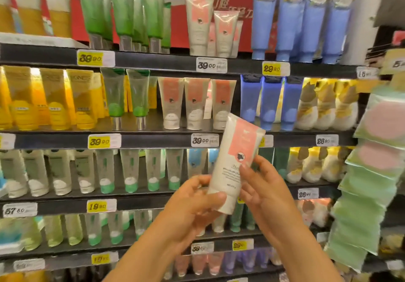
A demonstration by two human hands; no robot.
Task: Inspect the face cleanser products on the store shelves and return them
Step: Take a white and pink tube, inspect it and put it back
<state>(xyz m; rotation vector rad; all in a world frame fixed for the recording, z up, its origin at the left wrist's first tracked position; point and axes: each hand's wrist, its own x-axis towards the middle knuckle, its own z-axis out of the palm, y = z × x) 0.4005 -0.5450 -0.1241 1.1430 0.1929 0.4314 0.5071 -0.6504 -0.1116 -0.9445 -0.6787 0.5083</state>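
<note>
I hold a white face cleanser tube with a pink label (235, 154) in front of the shelves, cap end down and tilted to the right. My left hand (195, 203) grips its lower end, thumb across the front near the cap. My right hand (260, 183) holds the tube's right edge, fingertips on the printed text. Matching pink-and-white tubes (195, 104) stand on the second shelf just above and left of the held one, and two more (210, 25) on the top shelf.
The shelves (153, 140) carry rows of tubes: yellow (54, 100), green (125, 93), blue (271, 100) and white-green (105, 172), with price tags along the edges. A hanging strip of green and pink packets (372, 172) juts out at the right, close to my right arm.
</note>
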